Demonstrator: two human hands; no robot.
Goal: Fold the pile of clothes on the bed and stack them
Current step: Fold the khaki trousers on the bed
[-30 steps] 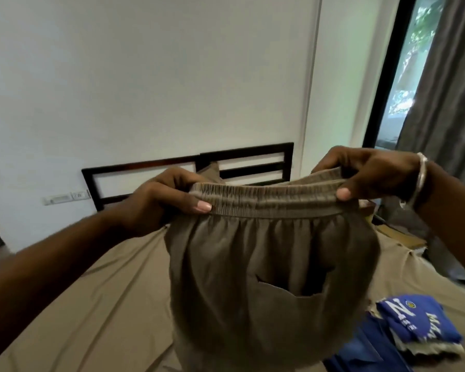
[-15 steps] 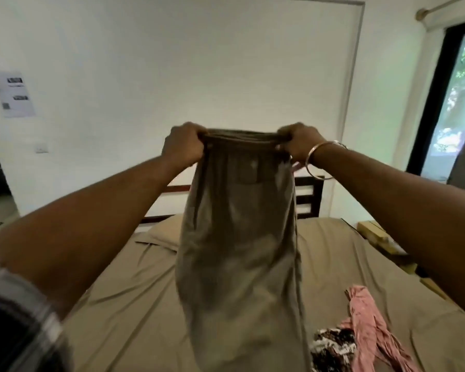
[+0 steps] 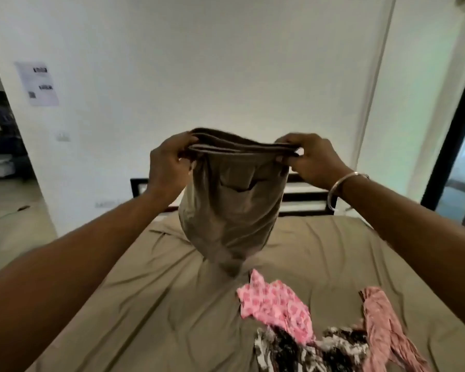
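I hold a pair of khaki trousers [image 3: 234, 208] up by their elastic waistband above the bed [image 3: 151, 304]. My left hand [image 3: 169, 162] grips the waistband's left end and my right hand [image 3: 310, 158] grips its right end. The fabric hangs down in a bunch, its lower end touching the sheet. On the bed in front of me lie loose clothes: a pink patterned garment [image 3: 277, 308], a black-and-white patterned one [image 3: 306, 350] and a dusty-pink cloth [image 3: 384, 326].
The bed has a tan sheet and a dark headboard [image 3: 138, 187] against a white wall. An open doorway [image 3: 3, 146] is on the left, with a person far inside. A dark-framed glass door [image 3: 457, 146] stands at the right.
My hands have lowered with the trousers, whose hanging part now bunches onto the sheet. The view has tilted down, showing more of the loose clothes, including the pink patterned one.
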